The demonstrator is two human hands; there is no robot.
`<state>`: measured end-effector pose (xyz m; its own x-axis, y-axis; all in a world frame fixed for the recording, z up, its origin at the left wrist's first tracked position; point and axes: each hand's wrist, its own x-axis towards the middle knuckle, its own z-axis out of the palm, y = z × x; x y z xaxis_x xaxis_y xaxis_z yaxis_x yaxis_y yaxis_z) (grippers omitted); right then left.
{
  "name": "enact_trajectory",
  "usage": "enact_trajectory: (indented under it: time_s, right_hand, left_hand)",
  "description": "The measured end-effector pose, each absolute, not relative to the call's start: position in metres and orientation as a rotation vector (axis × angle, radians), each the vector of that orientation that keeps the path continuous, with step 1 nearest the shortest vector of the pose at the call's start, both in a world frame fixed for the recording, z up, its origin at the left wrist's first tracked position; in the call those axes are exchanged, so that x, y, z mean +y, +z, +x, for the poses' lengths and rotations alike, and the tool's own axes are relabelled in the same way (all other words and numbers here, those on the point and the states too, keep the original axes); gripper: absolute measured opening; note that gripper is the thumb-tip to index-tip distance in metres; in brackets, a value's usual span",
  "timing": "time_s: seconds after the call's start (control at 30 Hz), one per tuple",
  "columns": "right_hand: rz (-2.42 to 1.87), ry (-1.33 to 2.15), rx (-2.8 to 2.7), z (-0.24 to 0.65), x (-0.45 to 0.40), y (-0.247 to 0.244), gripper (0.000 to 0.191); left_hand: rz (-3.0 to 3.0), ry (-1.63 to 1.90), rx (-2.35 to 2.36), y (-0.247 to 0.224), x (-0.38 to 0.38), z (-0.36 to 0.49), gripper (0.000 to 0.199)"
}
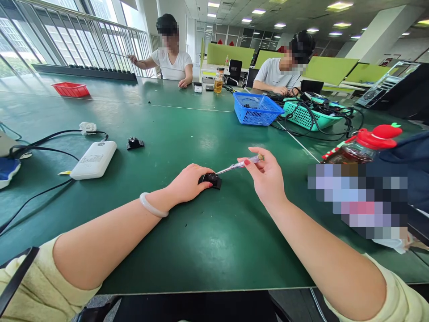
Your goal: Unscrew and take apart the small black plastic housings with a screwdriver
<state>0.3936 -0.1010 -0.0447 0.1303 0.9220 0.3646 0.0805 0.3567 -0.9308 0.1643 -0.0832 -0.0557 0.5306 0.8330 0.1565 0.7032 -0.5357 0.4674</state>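
My left hand (191, 182) is closed around a small black part (213, 180) that rests on the green table. The part has a flat base and a raised block; my fingers cover its left side. In my right hand (266, 172) I hold a screwdriver (239, 166) by its clear handle, pinched between thumb and fingers. Its metal shaft slants down to the left, with the tip at the top of the black part. Whether the tip sits in a screw is too small to tell. A similar black part (134, 143) lies farther off to the left.
A white power bank (94, 160) with black cables lies left. Farther back are a red tray (70, 89), a blue basket (256, 108) and a green basket (311, 115) with tangled cables. A red-lidded bottle (363, 145) stands right. Two people sit across the table (208, 250).
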Motion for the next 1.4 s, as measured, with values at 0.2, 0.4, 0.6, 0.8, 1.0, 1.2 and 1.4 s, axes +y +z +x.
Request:
enact_trajectory:
  time_s: [0.2,0.4,0.6,0.8,1.0,1.2,1.4]
  right_hand:
    - [-0.936,0.850,-1.368,0.393,-0.103,-0.047,0.046]
    - [-0.841,0.826,-1.418,0.391,-0.108,-0.044,0.039]
    - [-0.892,0.764,-1.354,0.392,-0.106,-0.041,0.027]
    - [-0.933,0.771,-1.299,0.394,-0.099,-0.043,0.032]
    - [-0.926,0.813,-1.295,0.394,-0.102,-0.042,0.036]
    - [-0.922,0.814,-1.315,0.394,-0.103,-0.042,0.032]
    - [-0.995,0.872,-1.263,0.396,-0.095,-0.046,0.031]
  left_hand:
    - [2.429,0.518,1.278,-0.056,-0.083,0.166,0.035]
    - [2.425,0.524,1.279,-0.056,-0.083,0.165,0.036]
    - [2.432,0.534,1.263,-0.056,-0.083,0.165,0.035]
    - [2.433,0.534,1.264,-0.058,-0.082,0.165,0.035]
    - [2.423,0.529,1.277,-0.056,-0.083,0.165,0.036]
    - [2.424,0.527,1.269,-0.055,-0.084,0.165,0.036]
    - [2.419,0.525,1.280,-0.055,-0.083,0.164,0.036]
